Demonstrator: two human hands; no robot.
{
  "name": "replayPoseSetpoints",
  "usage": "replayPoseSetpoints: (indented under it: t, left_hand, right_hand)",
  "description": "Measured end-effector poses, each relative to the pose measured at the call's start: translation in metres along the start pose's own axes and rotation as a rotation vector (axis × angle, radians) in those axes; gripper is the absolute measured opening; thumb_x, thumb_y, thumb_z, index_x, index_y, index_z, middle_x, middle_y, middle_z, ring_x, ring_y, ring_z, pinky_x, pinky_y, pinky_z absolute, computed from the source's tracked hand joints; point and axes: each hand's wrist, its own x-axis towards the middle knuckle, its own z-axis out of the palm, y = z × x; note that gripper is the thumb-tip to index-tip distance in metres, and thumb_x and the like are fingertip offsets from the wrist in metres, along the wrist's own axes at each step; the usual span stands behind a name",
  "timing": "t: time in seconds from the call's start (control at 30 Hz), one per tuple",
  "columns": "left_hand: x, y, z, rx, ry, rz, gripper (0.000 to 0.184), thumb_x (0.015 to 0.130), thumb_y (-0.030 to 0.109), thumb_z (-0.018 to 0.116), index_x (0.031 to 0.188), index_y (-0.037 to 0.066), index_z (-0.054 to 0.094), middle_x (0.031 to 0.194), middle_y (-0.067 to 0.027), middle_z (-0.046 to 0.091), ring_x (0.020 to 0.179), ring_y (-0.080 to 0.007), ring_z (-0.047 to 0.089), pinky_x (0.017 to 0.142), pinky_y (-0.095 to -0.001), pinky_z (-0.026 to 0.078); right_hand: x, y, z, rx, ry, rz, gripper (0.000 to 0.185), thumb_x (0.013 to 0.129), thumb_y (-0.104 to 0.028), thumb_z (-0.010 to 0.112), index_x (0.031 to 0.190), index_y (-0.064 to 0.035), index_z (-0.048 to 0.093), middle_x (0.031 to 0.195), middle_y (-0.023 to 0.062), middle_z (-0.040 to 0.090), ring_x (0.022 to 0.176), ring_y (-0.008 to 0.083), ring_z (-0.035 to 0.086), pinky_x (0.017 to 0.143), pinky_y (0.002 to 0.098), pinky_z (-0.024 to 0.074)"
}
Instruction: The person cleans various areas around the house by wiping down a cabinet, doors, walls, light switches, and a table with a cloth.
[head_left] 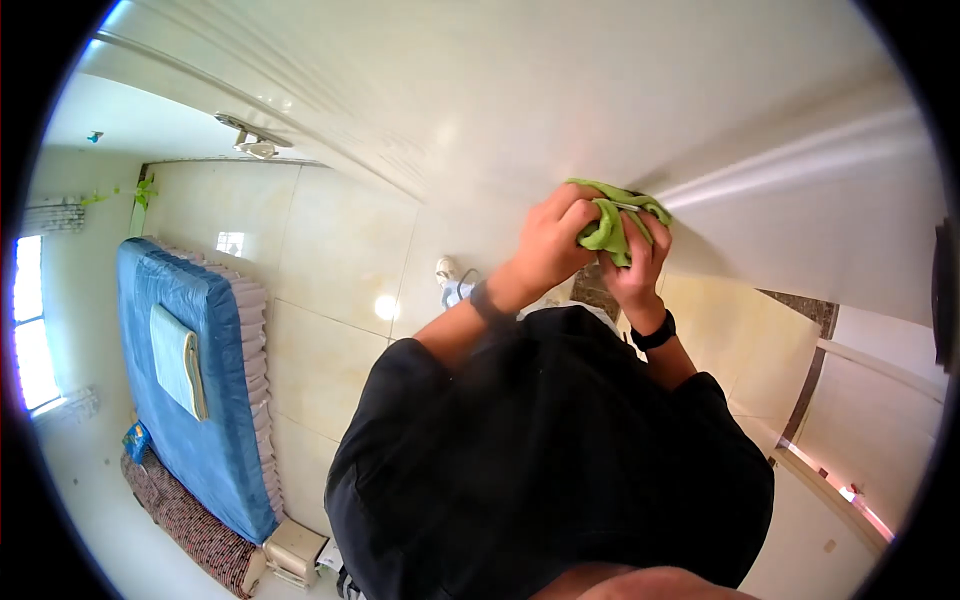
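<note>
Cloth (pixel 604 234): head view, 2 o'clock from centre; green, bunched, at the pale panel (pixel 560 90).
Left hand (pixel 555 238): fingers curled, pinching the cloth's 9 o'clock side.
Right hand (pixel 637 278): fingers bent into the cloth, gripping it.
Bed (pixel 225 380): 9 o'clock, blue, towel (pixel 175 360) on top.

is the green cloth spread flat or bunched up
Bunched up: the green cloth shows thick, crumpled folds, gathered between the left hand and the right hand rather than lying flat.
</note>
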Motion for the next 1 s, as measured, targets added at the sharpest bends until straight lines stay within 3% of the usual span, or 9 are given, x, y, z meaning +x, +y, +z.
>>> replayPoseSetpoints:
  t: [0.23, 0.37, 0.4, 0.47, 0.63, 0.73, 0.77, 0.8, 1.0]
  left_hand:
    - [0.005, 0.042, 0.032, 0.031, -0.017, -0.017, 0.031, 0.066, 0.0, 0.071, 0.088, 0.005, 0.051, 0.099, -0.0113, 0.062, 0.079, -0.0324, 0.061, 0.063, -0.0359, 0.051]
    - [0.043, 0.084, 0.049, -0.032, 0.075, 0.206, 0.031, 0.065, 0.001, 0.072, 0.088, 0.006, 0.051, 0.097, -0.011, 0.062, 0.079, -0.03, 0.062, 0.063, -0.0347, 0.051]
    - [0.051, 0.094, 0.056, -0.068, 0.09, 0.235, 0.032, 0.064, 0.002, 0.073, 0.088, 0.006, 0.052, 0.098, -0.0104, 0.062, 0.079, -0.0294, 0.061, 0.062, -0.0341, 0.051]
    - [0.06, 0.109, 0.07, -0.106, 0.059, 0.254, 0.034, 0.062, 0.002, 0.073, 0.089, 0.006, 0.052, 0.098, -0.0099, 0.062, 0.078, -0.0287, 0.061, 0.062, -0.0337, 0.051]
    - [0.032, 0.094, 0.111, -0.118, -0.094, 0.319, 0.035, 0.06, 0.006, 0.074, 0.089, 0.007, 0.053, 0.099, -0.0086, 0.061, 0.079, -0.0278, 0.06, 0.059, -0.0324, 0.05]
    - [0.002, 0.076, 0.119, -0.107, -0.264, 0.196, 0.035, 0.067, 0.004, 0.074, 0.092, 0.007, 0.049, 0.103, -0.0121, 0.058, 0.085, -0.0316, 0.06, 0.069, -0.0353, 0.051]
    - [-0.001, 0.074, 0.121, -0.069, -0.22, 0.193, 0.034, 0.059, 0.004, 0.072, 0.087, 0.007, 0.053, 0.099, -0.0079, 0.06, 0.081, -0.0265, 0.062, 0.057, -0.0327, 0.051]
    - [-0.003, 0.072, 0.122, -0.034, -0.239, 0.172, 0.033, 0.06, 0.004, 0.071, 0.087, 0.007, 0.052, 0.099, -0.0076, 0.06, 0.081, -0.0262, 0.061, 0.057, -0.0328, 0.051]
    - [0.027, 0.105, 0.123, -0.029, -0.258, 0.229, 0.03, 0.062, 0.003, 0.069, 0.086, 0.007, 0.051, 0.098, -0.0068, 0.06, 0.08, -0.0253, 0.061, 0.058, -0.0319, 0.051]
  right_hand:
    - [0.001, 0.015, -0.05, 0.125, -0.024, 0.016, 0.058, 0.065, 0.006, 0.072, 0.12, -0.0033, 0.056, 0.119, 0.0174, 0.05, 0.109, 0.0338, 0.05, 0.091, 0.0407, 0.0458]
    - [0.029, 0.016, -0.089, 0.051, 0.149, -0.052, 0.051, 0.07, 0.0, 0.072, 0.117, 0.0, 0.053, 0.119, 0.0198, 0.048, 0.107, 0.0354, 0.049, 0.092, 0.0466, 0.0423]
    - [0.037, 0.016, -0.099, 0.039, 0.239, -0.035, 0.048, 0.066, -0.004, 0.078, 0.11, -0.0036, 0.059, 0.114, 0.0173, 0.051, 0.101, 0.0322, 0.053, 0.084, 0.0401, 0.0472]
    - [0.041, 0.024, -0.12, 0.031, 0.276, -0.042, 0.047, 0.067, -0.004, 0.077, 0.109, -0.0042, 0.057, 0.114, 0.0178, 0.051, 0.098, 0.032, 0.053, 0.082, 0.0396, 0.0473]
    - [-0.019, 0.068, -0.118, -0.148, 0.36, -0.121, 0.053, 0.077, -0.027, 0.076, 0.115, -0.0079, 0.045, 0.114, 0.0154, 0.044, 0.101, 0.0299, 0.047, 0.081, 0.0404, 0.0458]
    - [-0.055, 0.079, -0.11, -0.118, 0.226, -0.074, 0.055, 0.072, -0.018, 0.08, 0.114, -0.0079, 0.046, 0.114, 0.0145, 0.042, 0.099, 0.0299, 0.048, 0.08, 0.0405, 0.0454]
    - [-0.064, 0.079, -0.112, -0.065, 0.157, -0.017, 0.053, 0.069, -0.009, 0.079, 0.113, -0.0076, 0.051, 0.113, 0.0134, 0.043, 0.098, 0.0303, 0.048, 0.08, 0.0405, 0.0451]
    - [-0.066, 0.078, -0.109, -0.03, 0.149, 0.012, 0.05, 0.066, -0.005, 0.078, 0.111, -0.0069, 0.055, 0.113, 0.013, 0.044, 0.098, 0.0307, 0.049, 0.08, 0.0407, 0.0449]
    - [-0.04, 0.077, -0.139, -0.05, 0.22, -0.011, 0.049, 0.069, -0.007, 0.075, 0.111, -0.003, 0.05, 0.113, 0.0164, 0.047, 0.102, 0.0311, 0.048, 0.086, 0.0435, 0.0441]
